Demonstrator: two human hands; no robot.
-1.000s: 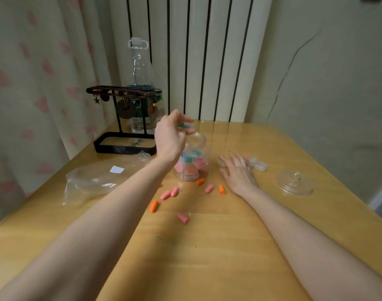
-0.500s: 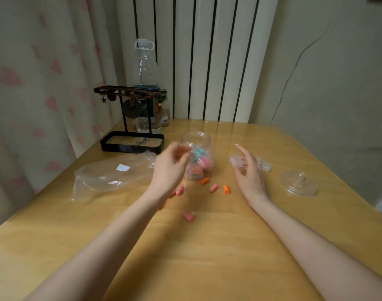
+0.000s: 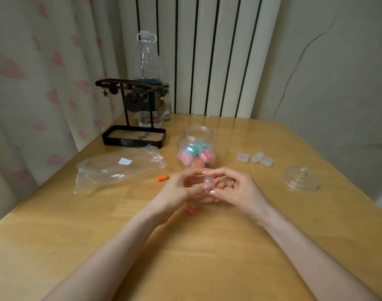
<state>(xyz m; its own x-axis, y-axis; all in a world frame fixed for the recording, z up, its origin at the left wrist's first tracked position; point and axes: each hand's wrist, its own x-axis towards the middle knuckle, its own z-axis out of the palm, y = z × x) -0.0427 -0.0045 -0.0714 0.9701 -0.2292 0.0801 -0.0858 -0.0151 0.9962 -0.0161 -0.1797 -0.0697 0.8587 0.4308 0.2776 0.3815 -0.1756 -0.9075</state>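
Note:
Over the middle of the wooden table (image 3: 142, 235), my left hand (image 3: 181, 190) and my right hand (image 3: 235, 190) meet around a small clear plastic case (image 3: 207, 183). Fingers of both hands pinch it. Just behind them stands an open clear jar (image 3: 196, 148) holding several small cases with pink, green and orange earplugs inside. One orange earplug (image 3: 162, 178) lies left of my hands, and a pink earplug (image 3: 190, 209) shows under my left wrist. Other loose earplugs are hidden by my hands.
Three empty clear cases (image 3: 255, 158) lie right of the jar, with the glass jar lid (image 3: 301, 181) further right. A clear zip bag (image 3: 120, 168) lies to the left. A black jewellery stand (image 3: 133, 135) and a plastic bottle (image 3: 147, 68) stand at the back left.
My left hand came down from the jar's mouth and my right hand lifted a clear case off the table. Both hands now meet around that case in front of the jar.

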